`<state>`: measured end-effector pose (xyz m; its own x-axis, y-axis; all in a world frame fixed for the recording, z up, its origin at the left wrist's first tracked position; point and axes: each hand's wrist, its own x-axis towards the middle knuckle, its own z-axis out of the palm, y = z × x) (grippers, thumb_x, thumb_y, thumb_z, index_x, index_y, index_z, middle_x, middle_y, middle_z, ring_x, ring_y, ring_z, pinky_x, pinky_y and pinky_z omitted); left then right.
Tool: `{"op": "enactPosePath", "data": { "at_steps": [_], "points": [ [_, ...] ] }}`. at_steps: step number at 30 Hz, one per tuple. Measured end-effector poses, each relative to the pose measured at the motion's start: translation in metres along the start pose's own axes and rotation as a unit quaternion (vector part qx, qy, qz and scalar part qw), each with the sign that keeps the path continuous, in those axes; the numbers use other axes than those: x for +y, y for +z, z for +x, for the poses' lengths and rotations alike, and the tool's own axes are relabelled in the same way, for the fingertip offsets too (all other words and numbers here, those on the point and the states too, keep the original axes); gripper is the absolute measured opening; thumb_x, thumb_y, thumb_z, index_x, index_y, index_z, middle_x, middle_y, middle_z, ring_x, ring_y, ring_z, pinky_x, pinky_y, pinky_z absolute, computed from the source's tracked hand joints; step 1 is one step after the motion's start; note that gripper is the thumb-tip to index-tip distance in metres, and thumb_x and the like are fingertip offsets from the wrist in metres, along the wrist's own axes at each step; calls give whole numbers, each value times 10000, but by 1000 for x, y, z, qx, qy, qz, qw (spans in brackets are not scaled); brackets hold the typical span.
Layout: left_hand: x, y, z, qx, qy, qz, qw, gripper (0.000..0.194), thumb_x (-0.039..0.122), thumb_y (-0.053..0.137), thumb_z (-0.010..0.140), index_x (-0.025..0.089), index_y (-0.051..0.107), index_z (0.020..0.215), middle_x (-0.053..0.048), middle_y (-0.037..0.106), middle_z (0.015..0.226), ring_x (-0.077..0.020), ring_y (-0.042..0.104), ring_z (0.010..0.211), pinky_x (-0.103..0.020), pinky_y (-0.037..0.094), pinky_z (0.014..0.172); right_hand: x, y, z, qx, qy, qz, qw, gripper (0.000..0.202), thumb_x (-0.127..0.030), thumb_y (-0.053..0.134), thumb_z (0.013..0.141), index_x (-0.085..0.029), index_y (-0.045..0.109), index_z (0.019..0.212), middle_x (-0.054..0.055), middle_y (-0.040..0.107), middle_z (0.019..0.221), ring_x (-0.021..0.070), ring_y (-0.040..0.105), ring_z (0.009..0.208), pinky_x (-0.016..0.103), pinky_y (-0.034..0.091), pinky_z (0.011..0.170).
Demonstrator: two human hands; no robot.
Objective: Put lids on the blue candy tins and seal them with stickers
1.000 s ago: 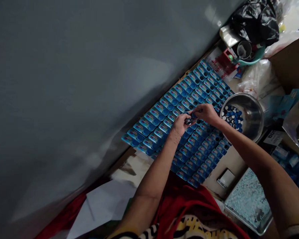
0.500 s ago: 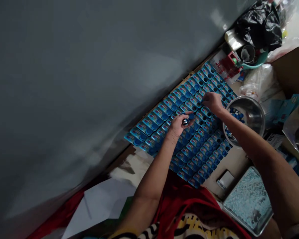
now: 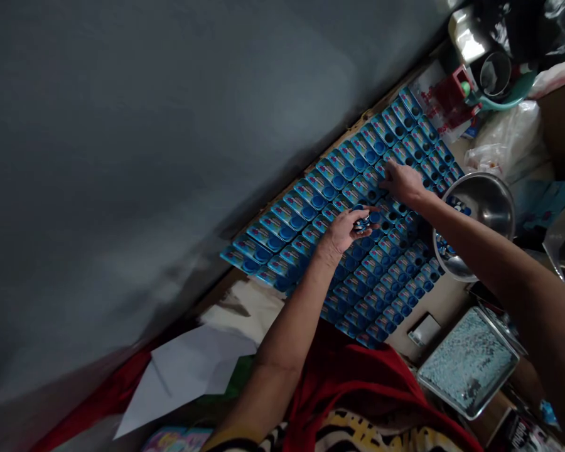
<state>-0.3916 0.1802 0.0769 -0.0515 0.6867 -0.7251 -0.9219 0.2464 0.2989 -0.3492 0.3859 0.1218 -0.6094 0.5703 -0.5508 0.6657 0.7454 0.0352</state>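
Rows of blue printed cards [image 3: 294, 216] cover the table, many with a round blue piece at one end and others with a dark round spot. Over the middle rows, my left hand [image 3: 348, 228] is curled around several small blue and silver round pieces [image 3: 361, 221]. My right hand [image 3: 403, 182] reaches down to the cards farther right, its fingers pinched together; whatever is between the fingertips is too small to make out. Under my right forearm, a metal bowl [image 3: 492, 201] holds more blue and white pieces [image 3: 457, 204].
A metal tray of pale blue bits [image 3: 468, 361] lies at the lower right, beside a small white box [image 3: 424, 329]. Behind are a red holder [image 3: 454, 94], a teal basin [image 3: 511, 100] and plastic bags [image 3: 515, 135]. A grey wall [image 3: 169, 125] borders the cards.
The camera view has shifted. My right hand has moved slightly up the rows, still with pinched fingers. My left hand keeps its pieces.
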Motion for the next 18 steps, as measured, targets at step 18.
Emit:
{"op": "enactPosePath", "data": {
  "at_steps": [18],
  "points": [
    [-34, 20, -8, -57, 4, 125, 991, 381, 349, 991, 542, 184, 766, 801, -50, 780, 744, -190, 720, 608, -265, 561, 577, -16, 19, -104, -22, -161, 173, 971, 303, -114, 615, 836, -197, 851, 1008, 68, 813, 1010, 229, 730, 987, 316, 540, 911]
  ]
}}
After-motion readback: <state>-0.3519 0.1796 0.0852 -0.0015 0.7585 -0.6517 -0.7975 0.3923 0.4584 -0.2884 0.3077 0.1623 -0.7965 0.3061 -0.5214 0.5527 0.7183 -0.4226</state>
